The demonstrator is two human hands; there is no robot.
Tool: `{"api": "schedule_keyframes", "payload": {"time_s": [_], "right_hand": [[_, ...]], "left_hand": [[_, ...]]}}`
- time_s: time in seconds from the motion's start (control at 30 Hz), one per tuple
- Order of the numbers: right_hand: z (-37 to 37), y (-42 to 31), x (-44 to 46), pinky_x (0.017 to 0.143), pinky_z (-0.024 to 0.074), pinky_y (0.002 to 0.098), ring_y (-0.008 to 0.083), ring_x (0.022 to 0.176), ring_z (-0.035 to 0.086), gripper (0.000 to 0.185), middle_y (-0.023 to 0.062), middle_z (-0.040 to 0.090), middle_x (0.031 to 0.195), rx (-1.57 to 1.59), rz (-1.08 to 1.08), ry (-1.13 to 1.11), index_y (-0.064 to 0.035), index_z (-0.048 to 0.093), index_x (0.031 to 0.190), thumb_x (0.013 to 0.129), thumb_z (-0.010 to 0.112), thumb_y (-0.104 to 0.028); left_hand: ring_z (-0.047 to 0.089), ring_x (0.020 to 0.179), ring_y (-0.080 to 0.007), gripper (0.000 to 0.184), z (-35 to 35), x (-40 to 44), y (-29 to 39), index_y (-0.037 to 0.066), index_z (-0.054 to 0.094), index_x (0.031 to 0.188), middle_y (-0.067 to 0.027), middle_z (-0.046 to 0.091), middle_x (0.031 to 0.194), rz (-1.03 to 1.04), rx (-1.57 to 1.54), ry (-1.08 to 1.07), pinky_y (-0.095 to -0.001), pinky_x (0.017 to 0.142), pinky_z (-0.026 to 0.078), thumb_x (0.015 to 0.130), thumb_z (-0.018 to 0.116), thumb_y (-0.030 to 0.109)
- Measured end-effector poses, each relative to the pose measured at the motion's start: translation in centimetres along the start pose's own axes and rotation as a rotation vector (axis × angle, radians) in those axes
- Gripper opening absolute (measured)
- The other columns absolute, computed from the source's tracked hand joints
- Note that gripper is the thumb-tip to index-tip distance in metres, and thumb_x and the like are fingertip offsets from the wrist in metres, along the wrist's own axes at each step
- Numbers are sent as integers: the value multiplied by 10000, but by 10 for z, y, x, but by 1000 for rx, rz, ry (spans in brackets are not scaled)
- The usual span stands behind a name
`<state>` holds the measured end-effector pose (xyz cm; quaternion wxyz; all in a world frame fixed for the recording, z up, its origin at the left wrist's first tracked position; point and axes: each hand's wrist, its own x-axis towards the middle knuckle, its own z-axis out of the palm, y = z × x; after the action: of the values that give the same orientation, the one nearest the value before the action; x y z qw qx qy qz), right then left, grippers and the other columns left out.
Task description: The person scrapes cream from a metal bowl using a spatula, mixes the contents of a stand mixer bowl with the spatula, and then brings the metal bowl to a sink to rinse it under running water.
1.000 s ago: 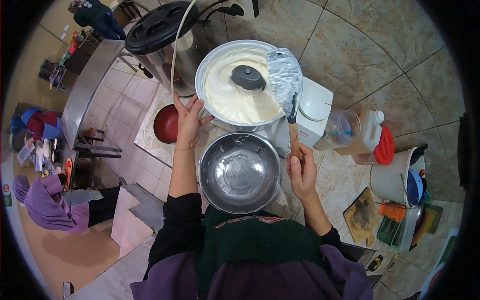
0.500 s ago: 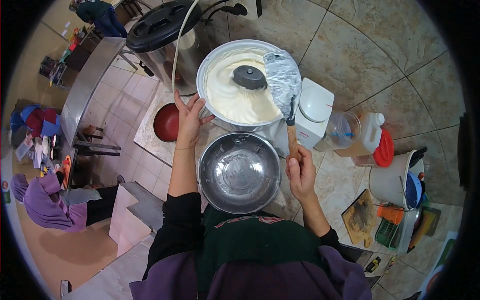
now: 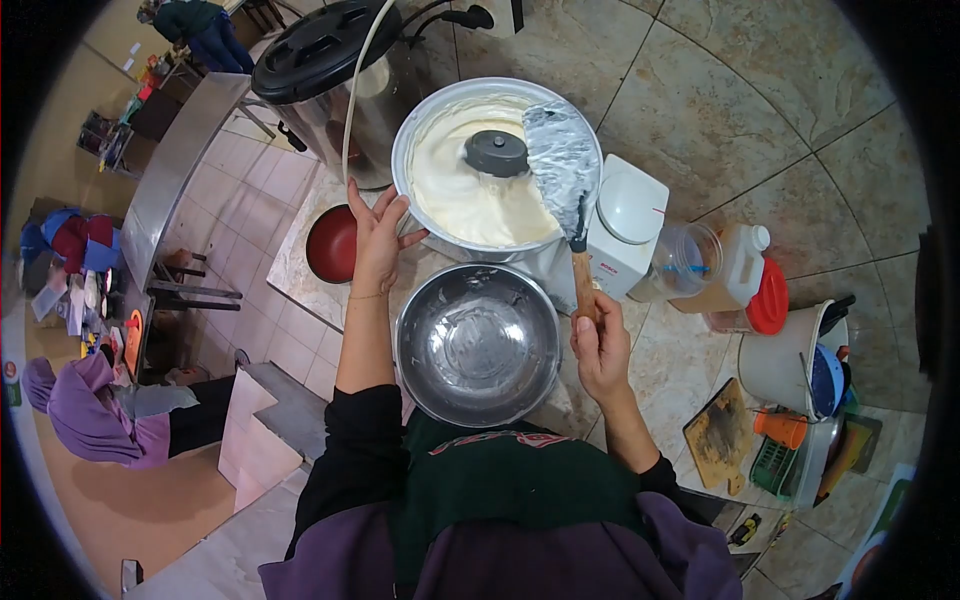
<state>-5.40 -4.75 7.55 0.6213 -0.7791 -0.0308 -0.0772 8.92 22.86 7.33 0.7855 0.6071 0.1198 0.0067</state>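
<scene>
My right hand (image 3: pixel 603 355) is wrapped round the wooden handle of a spatula (image 3: pixel 583 280). The spatula's broad blade, smeared with white cream, lies over the right side of a white mixer bowl (image 3: pixel 400 165). Pale whipped cream (image 3: pixel 440 185) fills this bowl around a grey centre knob (image 3: pixel 497 153). At the bowl's left lower rim, my left hand (image 3: pixel 377 240) has its fingers spread and seems to touch the bowl's side. Between my forearms stands a metal bowl (image 3: pixel 478 345) with a thin cream residue inside.
A red bowl (image 3: pixel 332 245) sits left of my left hand, below a large steel pot (image 3: pixel 350 130) with a black lid. On the right are the white mixer body (image 3: pixel 632 200), clear tubs, a jug (image 3: pixel 735 265), a bucket (image 3: pixel 780 350) and a cutting board (image 3: pixel 718 435). Two other people are at the left.
The spatula blade has shifted very slightly left over the cream. Both my hands keep nearly the same place. At the left, the person in purple has moved a little.
</scene>
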Motion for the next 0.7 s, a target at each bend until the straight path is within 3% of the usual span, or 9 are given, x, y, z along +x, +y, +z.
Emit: {"api": "schedule_keyframes", "payload": {"time_s": [0.07, 0.13, 0.2, 0.43, 0.5, 0.7], "right_hand": [[0, 1, 0, 603, 426, 237, 101, 655, 502, 302, 54, 563, 796, -3, 2, -3, 28, 453, 1213, 954, 498, -120], [0, 2, 1, 521, 365, 180, 43, 600, 443, 315, 30, 537, 831, -36, -51, -31, 13, 407, 1235, 975, 456, -159], [0, 0, 1, 523, 364, 181, 43, 601, 443, 312, 31, 537, 831, -38, -49, -33, 13, 409, 1233, 973, 456, -153], [0, 2, 1, 535, 374, 183, 46, 610, 452, 306, 33, 541, 837, -57, -45, -31, 10, 411, 1234, 969, 457, -137], [1, 3, 1, 538, 376, 183, 47, 613, 453, 308, 33, 541, 837, -55, -43, -28, 9, 411, 1235, 970, 457, -138], [1, 4, 0, 545, 383, 185, 49, 620, 457, 313, 32, 542, 839, -58, -47, -30, 8, 409, 1241, 970, 457, -143]], "left_hand": [[514, 1180, -277, 966, 0, 0, 0, 173, -203, 1460, -182, 428, 1381, 7, -9, 1, -458, 789, 544, 895, 580, 180], [530, 1149, -282, 950, 0, 0, -1, 175, -177, 1468, -201, 407, 1382, 13, -18, 3, -429, 769, 562, 891, 578, 165], [501, 1203, -257, 979, -1, 1, -2, 185, -227, 1453, -143, 465, 1363, -4, -4, 0, -515, 835, 506, 900, 581, 187], [483, 1226, -260, 981, -1, 1, 0, 183, -229, 1452, -144, 446, 1383, -10, -10, -11, -545, 863, 480, 900, 582, 190], [548, 1125, -272, 958, 1, 1, 0, 164, -178, 1468, -205, 413, 1375, 13, -21, 8, -417, 752, 570, 884, 582, 161], [549, 1122, -271, 958, 0, 1, 0, 163, -179, 1467, -204, 415, 1375, 13, -21, 4, -418, 755, 568, 884, 581, 159]]}}
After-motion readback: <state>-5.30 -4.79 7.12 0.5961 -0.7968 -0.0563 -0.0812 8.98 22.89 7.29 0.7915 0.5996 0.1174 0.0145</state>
